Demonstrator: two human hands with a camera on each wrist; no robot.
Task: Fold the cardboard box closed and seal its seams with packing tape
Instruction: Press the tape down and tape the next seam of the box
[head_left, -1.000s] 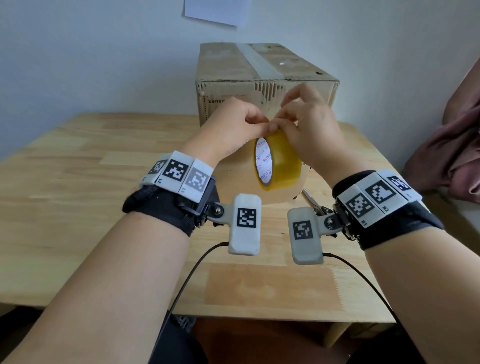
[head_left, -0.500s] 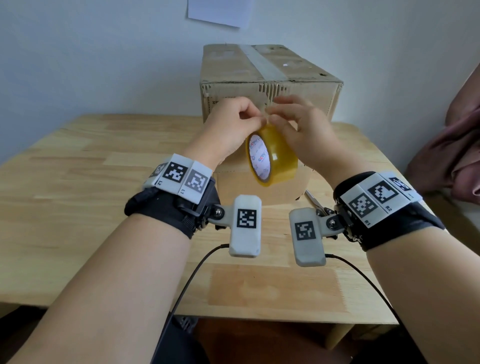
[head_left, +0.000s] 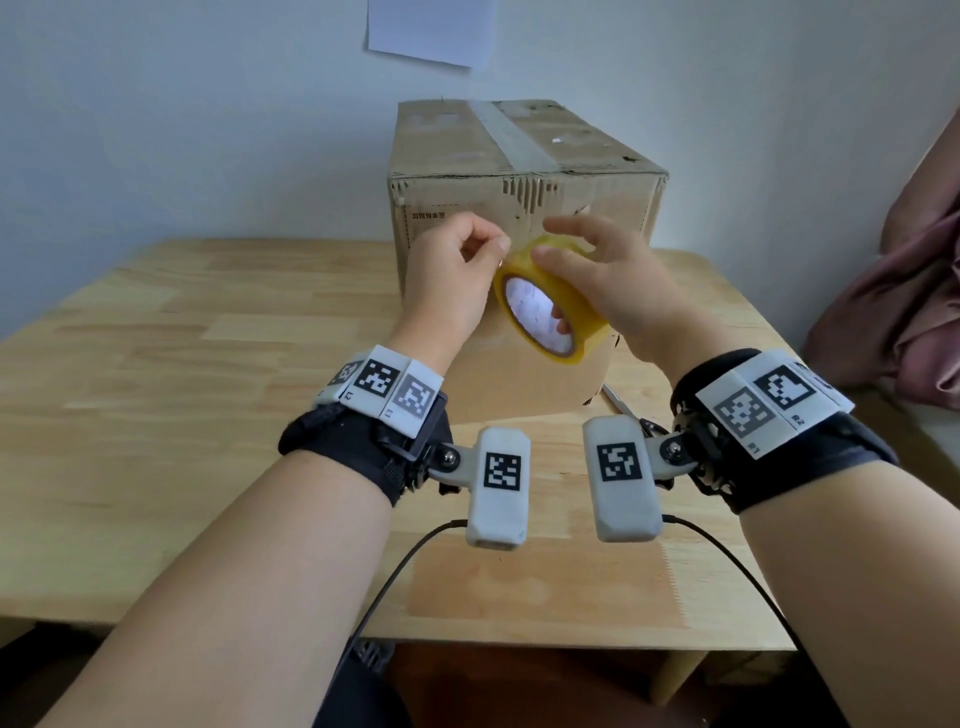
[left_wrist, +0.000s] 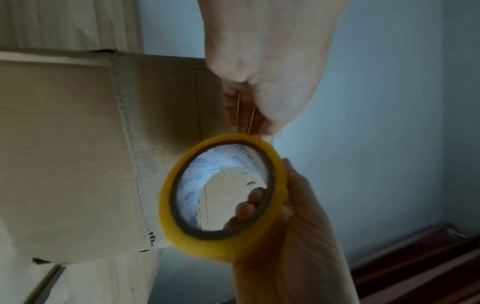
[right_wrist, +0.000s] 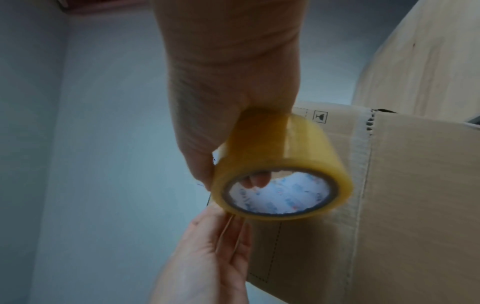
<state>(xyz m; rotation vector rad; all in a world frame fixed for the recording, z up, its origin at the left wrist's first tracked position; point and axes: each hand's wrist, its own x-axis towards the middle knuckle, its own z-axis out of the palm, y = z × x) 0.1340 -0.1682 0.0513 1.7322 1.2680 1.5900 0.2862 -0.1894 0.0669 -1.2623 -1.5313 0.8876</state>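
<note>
Right hand (head_left: 618, 291): grips the one roll of yellowish clear packing tape (head_left: 550, 306), thumb on the outer winding, fingertips (left_wrist: 246, 207) curled through the white-printed core. Roll held in the air above the table, in front of the box's near face. Core axis runs roughly from 7 o'clock to 1 o'clock in the head view, open end turned toward the camera and to the left; roll tilted, not flat.

Left hand (head_left: 457, 280): at 9 o'clock of the roll, touching its upper rim. Thumb and forefinger pinched together on the free end of the tape (left_wrist: 245, 115), which shows as a thin clear strip running from the pinch down to the roll. Remaining fingers curled in.

One brown corrugated cardboard box (head_left: 524, 171) beyond both hands at 12 o'clock, standing on the table. Top flaps lie shut; one strip of pale tape (head_left: 511, 137) runs along the top centre seam, front to back, and ends at the top of the near face. Long axis of the box runs away from the camera. A rounded cardboard flap (head_left: 524, 374) lies at the box's foot, below the roll at 6 o'clock.

One light wooden table (head_left: 182, 415) carries the box. One white sheet of paper (head_left: 431, 31) on the wall at 12 o'clock. Pinkish-brown cloth (head_left: 904, 312) at 3 o'clock. A thin metal item (head_left: 615, 400) lies at the flap's right edge; kind not discernible.
</note>
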